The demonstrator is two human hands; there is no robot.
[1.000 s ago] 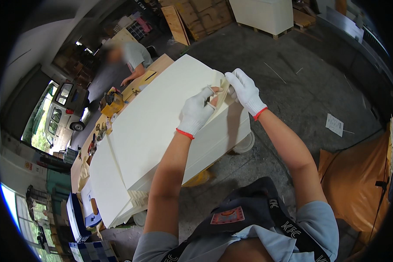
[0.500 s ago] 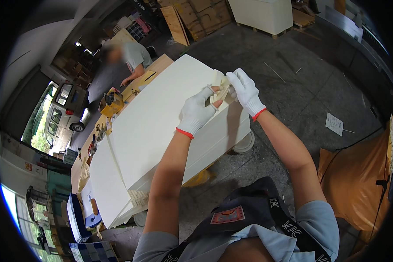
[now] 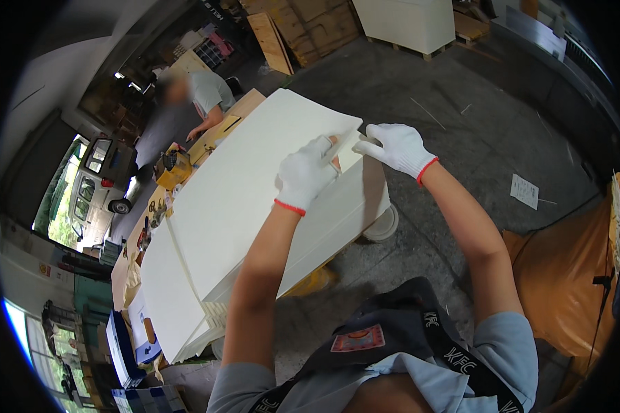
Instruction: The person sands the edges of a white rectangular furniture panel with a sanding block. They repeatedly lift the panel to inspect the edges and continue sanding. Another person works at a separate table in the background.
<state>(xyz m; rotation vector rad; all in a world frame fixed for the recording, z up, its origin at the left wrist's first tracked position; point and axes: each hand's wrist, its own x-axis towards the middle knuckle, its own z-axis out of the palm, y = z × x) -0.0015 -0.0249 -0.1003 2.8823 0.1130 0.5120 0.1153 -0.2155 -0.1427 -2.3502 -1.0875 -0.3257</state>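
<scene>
A tall stack of large white sheets [image 3: 248, 186], paper or thin board, lies in front of me. My left hand [image 3: 306, 175], in a white glove with bare fingertips showing, is closed at the stack's right edge near the far corner. Its fingers pinch the upper sheets there, partly hidden by the glove. Just beyond that corner is my right hand [image 3: 399, 149], gloved in white with a red cuff. Its thumb and fingers are apart, close to the raised sheet edges, and I see nothing gripped between them.
A wooden bench [image 3: 238, 113] with tools and a yellow box [image 3: 174, 170] runs along the left, where another person [image 3: 210, 96] leans. A round tub [image 3: 382, 226] stands below the stack. An orange-brown cover [image 3: 558, 275] is at right; a paper [image 3: 524, 191] lies on the floor.
My right hand has drawn back to the right from the corner and its fingers have spread. The bent-up sheet corners now lie flatter. My left hand stays at the edge, turned slightly.
</scene>
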